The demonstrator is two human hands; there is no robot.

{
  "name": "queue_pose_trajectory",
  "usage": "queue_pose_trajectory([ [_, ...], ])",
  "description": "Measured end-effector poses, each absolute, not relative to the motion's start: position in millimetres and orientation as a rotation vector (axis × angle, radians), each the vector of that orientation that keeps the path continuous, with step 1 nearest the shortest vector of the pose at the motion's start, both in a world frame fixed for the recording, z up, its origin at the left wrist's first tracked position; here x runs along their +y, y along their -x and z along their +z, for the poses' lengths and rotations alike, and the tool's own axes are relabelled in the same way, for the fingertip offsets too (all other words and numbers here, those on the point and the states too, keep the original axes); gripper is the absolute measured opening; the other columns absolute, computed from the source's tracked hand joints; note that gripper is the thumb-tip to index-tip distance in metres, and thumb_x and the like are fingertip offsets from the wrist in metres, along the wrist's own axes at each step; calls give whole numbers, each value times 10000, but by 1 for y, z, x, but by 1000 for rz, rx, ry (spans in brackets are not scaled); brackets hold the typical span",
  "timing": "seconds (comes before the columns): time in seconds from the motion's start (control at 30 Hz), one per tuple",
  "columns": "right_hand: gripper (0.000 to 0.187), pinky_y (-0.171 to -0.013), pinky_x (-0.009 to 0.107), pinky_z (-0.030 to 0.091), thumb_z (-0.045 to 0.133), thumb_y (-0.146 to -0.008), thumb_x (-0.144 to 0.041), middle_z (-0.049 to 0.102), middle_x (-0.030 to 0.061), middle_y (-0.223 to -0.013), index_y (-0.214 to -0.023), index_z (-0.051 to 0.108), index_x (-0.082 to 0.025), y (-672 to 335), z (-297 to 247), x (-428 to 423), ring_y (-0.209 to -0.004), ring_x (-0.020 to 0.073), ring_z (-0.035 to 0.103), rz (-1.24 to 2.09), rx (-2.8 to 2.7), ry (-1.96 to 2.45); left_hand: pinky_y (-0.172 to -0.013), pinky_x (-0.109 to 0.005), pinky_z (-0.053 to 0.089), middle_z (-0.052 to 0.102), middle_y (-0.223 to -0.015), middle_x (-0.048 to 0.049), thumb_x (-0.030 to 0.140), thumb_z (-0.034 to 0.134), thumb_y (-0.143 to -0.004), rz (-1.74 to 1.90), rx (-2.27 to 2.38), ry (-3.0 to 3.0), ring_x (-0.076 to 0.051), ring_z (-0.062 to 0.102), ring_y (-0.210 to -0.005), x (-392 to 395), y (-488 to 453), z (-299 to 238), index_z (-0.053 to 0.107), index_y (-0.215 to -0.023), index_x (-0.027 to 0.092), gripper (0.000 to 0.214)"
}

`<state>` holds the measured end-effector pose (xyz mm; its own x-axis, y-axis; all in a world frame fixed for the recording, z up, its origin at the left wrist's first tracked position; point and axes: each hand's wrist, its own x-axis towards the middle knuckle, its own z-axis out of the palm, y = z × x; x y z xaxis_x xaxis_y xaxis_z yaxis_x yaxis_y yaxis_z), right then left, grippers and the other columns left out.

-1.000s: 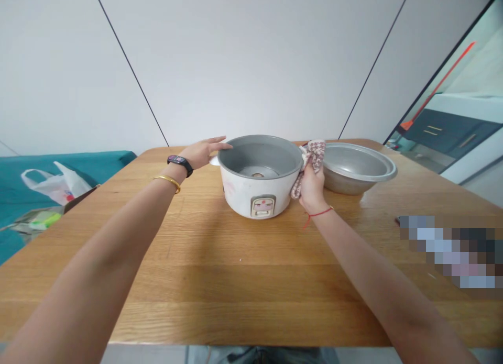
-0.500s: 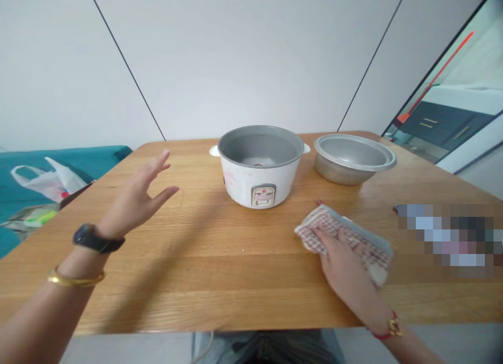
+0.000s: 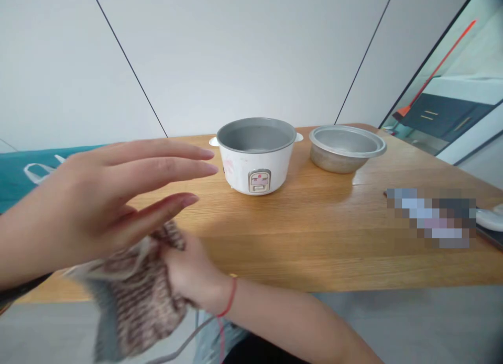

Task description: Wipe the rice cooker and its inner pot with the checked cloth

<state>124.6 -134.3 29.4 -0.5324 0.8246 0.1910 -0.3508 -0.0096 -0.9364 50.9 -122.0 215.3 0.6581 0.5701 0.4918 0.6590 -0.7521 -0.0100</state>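
Note:
My left hand (image 3: 129,191) is raised close to the camera with fingers stretched out and nothing in it. Below and partly behind it, my right hand (image 3: 192,269) grips a brown-and-white checked cloth (image 3: 145,301) with a grey edge. The cloth hangs past the table's front edge and is blurred. A white rice cooker body (image 3: 257,167) with a grey inside stands lidless at the middle back of the table, apart from both hands. To its right sits a grey metal inner pot (image 3: 341,154) with a wide rim.
The wooden table (image 3: 314,249) stands against a white panelled wall. A pixelated flat item (image 3: 428,217) lies at the right, with a white object (image 3: 489,219) beside it. At the left are a teal seat (image 3: 15,180) and a white plastic bag (image 3: 37,173). A cord (image 3: 184,343) hangs below the table.
My right hand has carried the cloth from the table's right side to the front left, beneath my left hand. My left hand has come closer to the camera. The view has shifted slightly.

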Motion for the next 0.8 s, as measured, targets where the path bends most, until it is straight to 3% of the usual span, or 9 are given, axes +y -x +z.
queue_pose_trajectory([
  [0.13, 378, -1124, 495, 450, 557, -946, -325, 698, 57, -1303, -1311, 651, -296, -296, 45, -104, -1239, 262, 627, 981, -1479, 846, -983, -374, 574, 681, -1330, 54, 378, 643, -950, -751, -1105, 2658, -218, 681, -1142, -114, -34, 186, 641, -1342, 395, 392],
  [0.2, 391, -1234, 607, 229, 590, -934, -308, 667, 54, -1364, -1315, 672, -323, -371, 40, -100, -1368, 305, 530, 687, -1953, 957, -984, -367, 580, 709, -1287, 17, 348, 652, -953, -822, -1196, 2702, -216, 688, -1144, -109, -35, 161, 660, -1295, 344, 343],
  [0.23, 414, -1239, 670, 100, 655, -906, -358, 649, 45, -1394, -1320, 676, -354, -399, 34, -99, -1415, 343, 474, 581, -2177, 1042, -990, -365, 580, 722, -1262, 1, 319, 657, -953, -878, -1240, 2736, -213, 691, -1146, -108, -38, 147, 670, -1263, 321, 310],
  [0.3, 536, -1176, 777, 30, 716, -859, -484, 567, 63, -1489, -1378, 640, -375, -438, 15, -100, -1455, 424, 395, 437, -2412, 1280, -991, -362, 585, 743, -1215, -21, 261, 650, -956, -1024, -1315, 2814, -207, 701, -1139, -105, -48, 122, 691, -1202, 293, 251],
  [0.43, 608, -1091, 867, 63, 616, -912, -563, 392, 58, -1612, -1487, 523, -389, -456, -15, -102, -1508, 496, 223, 236, -2392, 1657, -929, -379, 619, 765, -1150, -53, 214, 620, -953, -1216, -1376, 2975, -221, 733, -1070, -106, -78, 90, 728, -1116, 267, 202],
  [0.53, 610, -1158, 798, 23, 593, -938, -581, 413, 31, -1604, -1514, 470, -425, -446, -15, -105, -1533, 434, 206, 393, -2559, 1402, -885, -364, 633, 769, -1131, -54, 175, 612, -942, -1268, -1289, 3053, -218, 743, -1036, -108, -97, 83, 725, -1121, 276, 234],
  [0.63, 629, -1182, 760, -16, 694, -867, -596, 462, 42, -1579, -1453, 559, -411, -445, -7, -95, -1519, 421, 262, 624, -2516, 1165, -878, -344, 632, 775, -1100, -34, 110, 574, -934, -1282, -1103, 3084, -201, 741, -1018, -110, -106, 81, 701, -1155, 299, 318],
  [0.73, 449, -1222, 638, 232, 793, -796, -447, 622, 95, -1401, -1206, 712, -281, -474, 4, -51, -1359, 338, 522, 792, -1686, 1270, -966, -386, 607, 785, -1049, -1, 79, 555, -923, -1258, -1074, 3019, -195, 745, -994, -112, -106, 76, 682, -1178, 329, 379],
  [0.8, 242, -1129, 476, 457, 792, -783, -290, 689, 50, -1097, -980, 661, -235, -507, 15, -5, -1098, 221, 667, 796, -759, 1362, -973, -395, 609, 789, -1020, 16, 104, 577, -919, -1283, -1131, 2956, -199, 754, -969, -112, -105, 70, 679, -1177, 349, 370],
])
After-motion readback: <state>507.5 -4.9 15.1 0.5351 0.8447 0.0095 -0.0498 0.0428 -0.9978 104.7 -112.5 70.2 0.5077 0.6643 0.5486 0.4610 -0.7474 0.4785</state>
